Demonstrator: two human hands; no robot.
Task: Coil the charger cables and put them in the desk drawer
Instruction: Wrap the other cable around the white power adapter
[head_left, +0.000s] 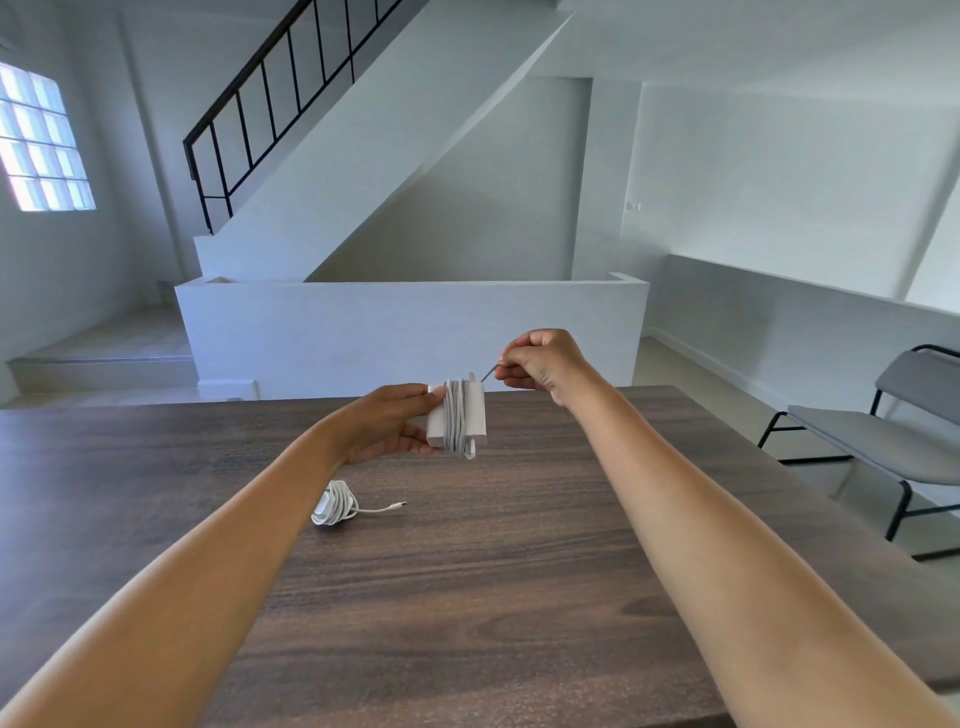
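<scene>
- The white charger brick (457, 420), wound with its cable, is held above the desk (467, 571) at frame centre; it looks light and rigid, best gripped by its flat sides.
- The left hand (387, 426) grips the brick.
- The right hand (540, 366) pinches the thin, limp cable tail (488, 373), pulled taut.
- 1 coiled charger (335, 504) lies lower left on the desk, its plug end trailing loose.
- No drawer is visible.
</scene>
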